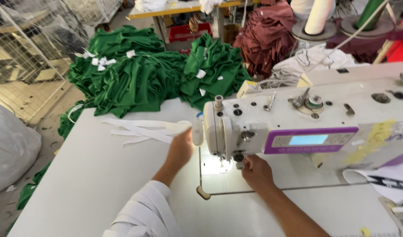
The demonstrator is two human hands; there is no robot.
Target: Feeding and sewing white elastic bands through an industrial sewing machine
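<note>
Feeding white strips at the sewing machine

Reaching toward the strips (140,129), the left hand (180,149) lies on the table (92,175) with its fingers at the near ends of the white fabric strips; whether it pinches one or only touches them I cannot tell. The right hand (255,171) sits at the needle area (236,157), fingers closed near the presser foot, under the lamp's glare; any piece beneath them is too washed out to make out. Hands are apart, one either side of the machine head (298,118).

Step, as I judge it: picking up a fresh strip while the other hand holds position at the foot. Next move would call for drawing one strip free of the others and laying it flat and square to the foot, without dragging its neighbours.

Strips: several, long, narrow, white, limp, overlapping in a loose fan left of the machine head. More are draped over the left forearm. Green garments (135,74) are heaped beyond.
</note>
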